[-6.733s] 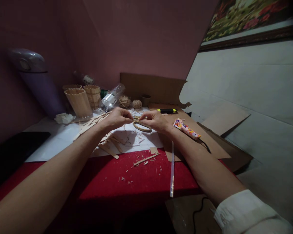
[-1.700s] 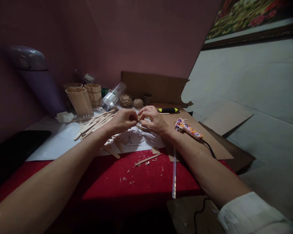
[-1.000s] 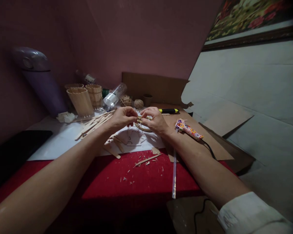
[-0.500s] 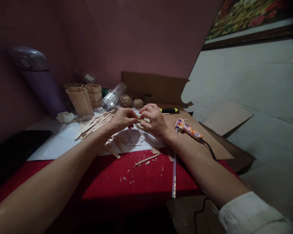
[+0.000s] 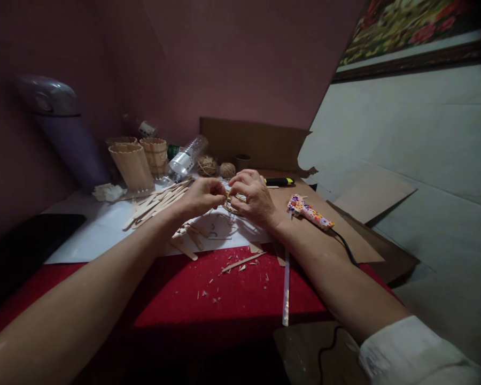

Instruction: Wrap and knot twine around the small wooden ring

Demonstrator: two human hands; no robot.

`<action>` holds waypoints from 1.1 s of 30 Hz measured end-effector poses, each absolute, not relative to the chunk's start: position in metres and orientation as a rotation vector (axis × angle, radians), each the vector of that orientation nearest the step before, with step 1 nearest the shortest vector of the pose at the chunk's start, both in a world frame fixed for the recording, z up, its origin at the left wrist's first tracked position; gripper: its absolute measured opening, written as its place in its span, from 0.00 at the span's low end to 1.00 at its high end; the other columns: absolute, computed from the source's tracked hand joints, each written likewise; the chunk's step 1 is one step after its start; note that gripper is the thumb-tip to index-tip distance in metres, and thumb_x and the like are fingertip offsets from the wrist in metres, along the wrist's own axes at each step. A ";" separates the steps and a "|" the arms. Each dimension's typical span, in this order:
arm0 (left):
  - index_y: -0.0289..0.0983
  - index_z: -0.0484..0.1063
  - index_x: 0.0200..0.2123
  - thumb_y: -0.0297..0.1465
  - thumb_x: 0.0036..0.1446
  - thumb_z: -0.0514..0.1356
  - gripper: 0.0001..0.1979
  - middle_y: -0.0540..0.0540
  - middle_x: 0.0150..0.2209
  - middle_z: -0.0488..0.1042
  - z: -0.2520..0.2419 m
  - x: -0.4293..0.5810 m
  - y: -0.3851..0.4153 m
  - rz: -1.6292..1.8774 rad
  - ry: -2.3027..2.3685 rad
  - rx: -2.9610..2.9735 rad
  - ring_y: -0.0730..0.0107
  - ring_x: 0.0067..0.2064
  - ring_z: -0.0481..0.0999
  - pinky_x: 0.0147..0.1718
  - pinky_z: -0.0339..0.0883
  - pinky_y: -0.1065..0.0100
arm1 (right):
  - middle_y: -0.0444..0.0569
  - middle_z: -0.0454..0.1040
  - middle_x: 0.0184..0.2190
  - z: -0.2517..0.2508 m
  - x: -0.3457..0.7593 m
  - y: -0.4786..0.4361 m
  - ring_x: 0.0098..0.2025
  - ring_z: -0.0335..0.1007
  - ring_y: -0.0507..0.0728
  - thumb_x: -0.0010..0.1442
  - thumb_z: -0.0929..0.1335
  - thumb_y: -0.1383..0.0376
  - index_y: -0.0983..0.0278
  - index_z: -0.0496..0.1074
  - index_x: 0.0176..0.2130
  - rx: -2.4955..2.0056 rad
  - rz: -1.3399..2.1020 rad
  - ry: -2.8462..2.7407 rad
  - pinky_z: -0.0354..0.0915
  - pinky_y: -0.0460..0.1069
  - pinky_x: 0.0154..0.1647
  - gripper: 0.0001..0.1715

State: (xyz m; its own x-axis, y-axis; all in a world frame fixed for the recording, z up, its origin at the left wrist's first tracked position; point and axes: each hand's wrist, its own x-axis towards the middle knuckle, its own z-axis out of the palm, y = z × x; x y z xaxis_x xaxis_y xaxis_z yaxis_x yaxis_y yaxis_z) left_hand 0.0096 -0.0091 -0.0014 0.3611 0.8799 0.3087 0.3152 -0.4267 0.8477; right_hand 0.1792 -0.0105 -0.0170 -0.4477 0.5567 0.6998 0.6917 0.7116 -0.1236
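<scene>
My left hand (image 5: pixel 202 197) and my right hand (image 5: pixel 253 197) meet over the white paper sheet (image 5: pixel 100 230) at the table's middle. Both are closed in a pinch around a small tan ring (image 5: pixel 231 203) wound with twine, mostly hidden by my right fingers. A thin strand of twine (image 5: pixel 216 224) hangs from it onto the paper. Loose wooden craft sticks (image 5: pixel 156 203) lie just left of my left hand.
A flower-patterned glue gun (image 5: pixel 308 212) with a black cord lies on cardboard at right. A clear glue stick (image 5: pixel 285 289) crosses the red cloth (image 5: pixel 208 299). Stick-built cups (image 5: pixel 133 167), a plastic bottle (image 5: pixel 184 159), twine balls (image 5: pixel 216 167), a marker (image 5: pixel 278 182) and a purple flask (image 5: pixel 60 128) stand behind.
My hands have stayed together on the ring, fingers shifting slightly; my right hand curled further over the ring, hiding more of it than 6.7 s ago.
</scene>
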 end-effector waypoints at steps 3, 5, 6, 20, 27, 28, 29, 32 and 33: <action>0.32 0.69 0.22 0.23 0.40 0.60 0.03 0.54 0.17 0.66 -0.004 0.011 -0.008 1.162 0.928 1.765 0.81 0.18 0.62 0.17 0.54 0.75 | 0.46 0.74 0.36 -0.017 0.178 -0.007 0.45 0.61 0.58 0.51 0.67 0.68 0.62 0.69 0.24 -0.947 -0.115 -2.059 0.55 0.55 0.50 0.05; 0.33 0.68 0.23 0.25 0.39 0.61 0.04 0.54 0.16 0.66 -0.005 0.012 -0.007 1.213 0.918 1.698 0.80 0.18 0.63 0.17 0.55 0.74 | 0.46 0.74 0.35 -0.017 0.177 -0.006 0.43 0.62 0.57 0.51 0.67 0.69 0.62 0.69 0.24 -0.937 -0.080 -2.020 0.56 0.54 0.50 0.05; 0.33 0.68 0.23 0.25 0.39 0.61 0.04 0.54 0.17 0.66 -0.005 0.012 -0.007 1.216 0.933 1.705 0.80 0.18 0.63 0.17 0.54 0.74 | 0.46 0.74 0.35 -0.017 0.177 -0.006 0.44 0.62 0.57 0.51 0.67 0.69 0.62 0.69 0.24 -0.942 -0.088 -2.013 0.55 0.54 0.50 0.05; 0.31 0.75 0.25 0.29 0.45 0.58 0.08 0.51 0.17 0.68 -0.005 0.010 -0.004 1.042 1.153 2.097 0.78 0.20 0.63 0.19 0.55 0.74 | 0.49 0.72 0.41 -0.016 0.179 -0.016 0.52 0.56 0.62 0.55 0.67 0.64 0.61 0.71 0.28 -1.031 -0.384 -2.134 0.52 0.56 0.49 0.04; 0.31 0.74 0.22 0.28 0.44 0.57 0.07 0.51 0.14 0.66 -0.006 0.010 -0.007 0.988 1.187 2.049 0.79 0.16 0.62 0.16 0.54 0.75 | 0.49 0.72 0.42 -0.015 0.177 -0.018 0.53 0.54 0.62 0.54 0.67 0.66 0.61 0.70 0.29 -1.001 -0.414 -2.177 0.51 0.57 0.50 0.02; 0.32 0.74 0.21 0.27 0.43 0.57 0.07 0.51 0.14 0.66 -0.006 0.010 -0.007 1.007 1.188 2.048 0.79 0.16 0.62 0.16 0.54 0.75 | 0.49 0.72 0.42 -0.015 0.177 -0.019 0.54 0.54 0.62 0.55 0.67 0.65 0.61 0.70 0.29 -1.000 -0.412 -2.185 0.51 0.57 0.50 0.02; 0.32 0.74 0.21 0.26 0.43 0.57 0.06 0.51 0.14 0.67 -0.007 0.010 -0.007 1.027 1.188 2.046 0.79 0.16 0.63 0.16 0.54 0.76 | 0.49 0.72 0.42 -0.015 0.177 -0.019 0.54 0.54 0.62 0.55 0.67 0.65 0.61 0.70 0.30 -0.996 -0.413 -2.189 0.51 0.57 0.50 0.03; 0.32 0.74 0.21 0.26 0.42 0.57 0.06 0.51 0.15 0.67 -0.009 0.011 -0.005 1.064 1.198 2.021 0.79 0.16 0.64 0.15 0.54 0.76 | 0.49 0.72 0.42 -0.015 0.177 -0.019 0.53 0.55 0.62 0.55 0.67 0.66 0.61 0.70 0.30 -0.986 -0.420 -2.182 0.51 0.56 0.50 0.02; 0.32 0.74 0.22 0.26 0.42 0.57 0.06 0.51 0.15 0.68 -0.009 0.011 -0.004 1.077 1.198 2.004 0.79 0.16 0.64 0.15 0.54 0.76 | 0.49 0.72 0.42 -0.015 0.177 -0.019 0.53 0.55 0.62 0.55 0.67 0.66 0.61 0.70 0.30 -0.988 -0.420 -2.176 0.51 0.56 0.50 0.02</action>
